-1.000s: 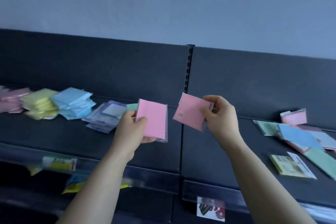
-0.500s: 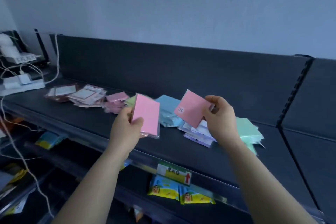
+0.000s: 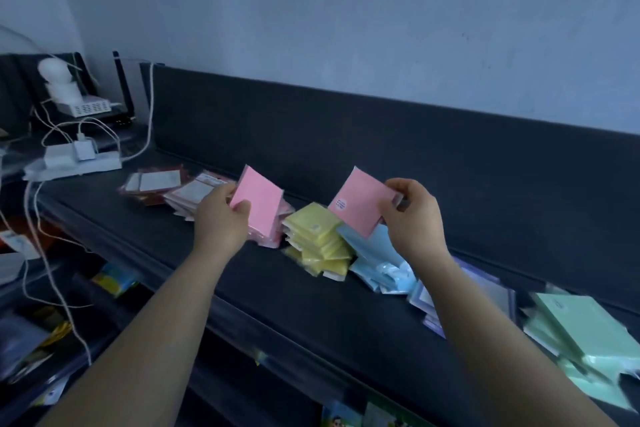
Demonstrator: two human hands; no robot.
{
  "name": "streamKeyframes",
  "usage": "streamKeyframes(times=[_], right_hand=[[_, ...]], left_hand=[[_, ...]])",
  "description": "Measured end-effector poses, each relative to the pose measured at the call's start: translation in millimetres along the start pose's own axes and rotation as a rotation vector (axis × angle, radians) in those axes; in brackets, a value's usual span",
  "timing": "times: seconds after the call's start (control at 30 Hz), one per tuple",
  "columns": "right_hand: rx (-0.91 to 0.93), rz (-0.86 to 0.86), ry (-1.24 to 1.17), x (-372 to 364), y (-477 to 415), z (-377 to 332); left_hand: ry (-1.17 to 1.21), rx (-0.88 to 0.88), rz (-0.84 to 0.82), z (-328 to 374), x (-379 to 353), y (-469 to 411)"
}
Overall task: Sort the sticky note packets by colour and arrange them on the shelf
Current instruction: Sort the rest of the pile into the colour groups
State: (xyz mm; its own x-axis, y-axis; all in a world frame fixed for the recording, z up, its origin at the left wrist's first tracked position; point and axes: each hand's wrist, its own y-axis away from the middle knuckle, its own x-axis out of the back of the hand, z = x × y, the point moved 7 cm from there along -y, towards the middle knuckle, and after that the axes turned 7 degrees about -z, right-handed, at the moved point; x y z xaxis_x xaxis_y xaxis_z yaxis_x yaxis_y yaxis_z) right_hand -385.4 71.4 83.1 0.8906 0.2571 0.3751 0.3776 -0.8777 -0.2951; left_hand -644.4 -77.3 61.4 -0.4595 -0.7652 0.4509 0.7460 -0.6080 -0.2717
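My left hand (image 3: 221,218) grips a pink sticky note packet (image 3: 258,203) just above the pink pile (image 3: 282,218) on the dark shelf (image 3: 311,305). Over the blue pile, my right hand (image 3: 414,218) pinches a second pink packet (image 3: 360,201) with a small round label. Along the shelf lie sorted piles: dark red (image 3: 152,184), pale pink-white (image 3: 194,192), yellow (image 3: 320,243), blue (image 3: 381,263), lilac (image 3: 467,288) and green (image 3: 585,333).
A white power strip (image 3: 74,161) with plugs and trailing cables sits at the shelf's left end, beside a white router-like box (image 3: 83,106). Lower shelves hold yellow and blue packaged goods (image 3: 114,279). The dark back panel (image 3: 381,149) stands behind the piles.
The view has swung left along the shelf. Both hands carried their pink packets left, and the left one now hangs over the pink pile.
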Motion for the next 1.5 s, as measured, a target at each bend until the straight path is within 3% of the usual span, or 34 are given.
streamKeyframes(times=[0.2,0.4,0.57,0.8,1.03,1.5], right_hand=[[-0.009,0.009,0.034,-31,-29,-4],[-0.051,0.075,0.06,-60,-49,-10],[-0.081,0.04,0.117,-105,-60,-18],[-0.154,-0.107,0.241,-169,-76,-18],[-0.189,-0.213,0.588,-195,-78,-20],[-0.075,0.02,0.747,-115,-1,-46]], left_hand=[[-0.122,-0.005,-0.07,-10,-17,-56],[-0.364,0.002,-0.27,-35,-33,-88],[-0.377,-0.092,-0.378,-45,-33,-96],[-0.334,-0.203,-0.362,-47,-8,-103],[-0.364,-0.303,-0.343,-40,3,-100],[-0.369,-0.554,-0.371,5,-8,-58]])
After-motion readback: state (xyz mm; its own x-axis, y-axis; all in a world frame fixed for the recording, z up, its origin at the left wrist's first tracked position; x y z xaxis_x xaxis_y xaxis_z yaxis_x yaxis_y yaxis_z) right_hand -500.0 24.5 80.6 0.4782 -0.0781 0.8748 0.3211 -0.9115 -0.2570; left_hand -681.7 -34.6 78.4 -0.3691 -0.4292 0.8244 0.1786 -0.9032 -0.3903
